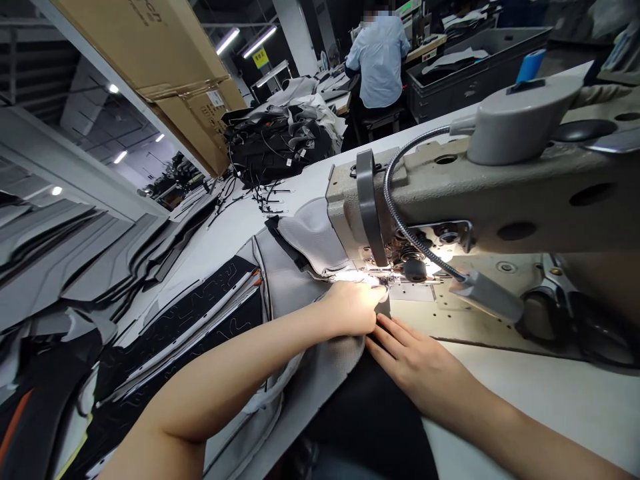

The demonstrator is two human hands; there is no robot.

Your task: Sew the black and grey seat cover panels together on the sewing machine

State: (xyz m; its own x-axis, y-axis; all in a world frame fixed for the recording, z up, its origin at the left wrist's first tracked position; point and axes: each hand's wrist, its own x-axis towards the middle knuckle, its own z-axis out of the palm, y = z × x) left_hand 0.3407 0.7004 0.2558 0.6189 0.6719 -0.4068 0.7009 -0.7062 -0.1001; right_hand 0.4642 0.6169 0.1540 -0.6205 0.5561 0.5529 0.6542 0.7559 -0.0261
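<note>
The grey mesh seat-cover panel feels light and soft to me, a floppy foam-backed layer that probably creeps rather than stays put. A black strip runs along its far side. I'd judge the surest hold to be flat on the mesh, close to the presser foot, since the loose far part would only sag and drag. The panel lies on the white table, left of the machine bed, with its edge at the foot.

My left hand sits right beside the foot, fingers gathered on the cloth; glare hides the fingertips, so I cannot tell whether they are truly pinching. My right hand lies open, fingers apart, on the near edge, just below the left and almost touching it. Both forearms reach in from the near side, the left crossing low from the near left.

Above me stands the sewing machine head, its gooseneck lamp bent down toward the foot. To the left are stacked quilted panels. Far off, a co-worker in a pale blue shirt sits facing away.
</note>
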